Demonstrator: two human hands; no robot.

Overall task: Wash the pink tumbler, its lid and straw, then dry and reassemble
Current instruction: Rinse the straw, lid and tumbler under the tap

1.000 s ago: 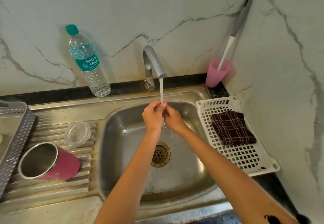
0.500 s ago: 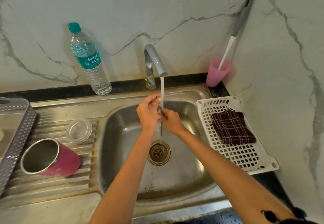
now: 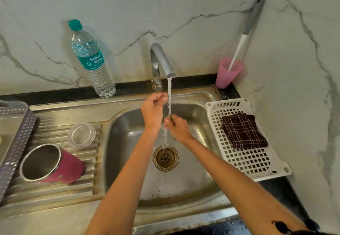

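Note:
Under the running tap (image 3: 161, 60), both hands hold a thin metal straw (image 3: 166, 103) in the water stream over the sink basin (image 3: 191, 176). My left hand (image 3: 152, 110) pinches the straw's upper end near the spout. My right hand (image 3: 175, 127) grips its lower end just below. The pink tumbler (image 3: 55, 164) lies on its side on the drainboard at the left, its steel mouth facing me. Its clear lid (image 3: 81, 135) rests flat on the drainboard just behind it.
A water bottle (image 3: 91, 60) stands behind the sink at the left. A pink cup (image 3: 227, 73) with a long-handled brush is in the back right corner. A white perforated tray (image 3: 253, 161) with a folded dark checked cloth (image 3: 242, 130) lies to the right. A grey basket (image 3: 16, 139) sits at far left.
The hands were pressed together under the stream; now they have slid apart along the straw, the left up toward the spout, the right staying lower.

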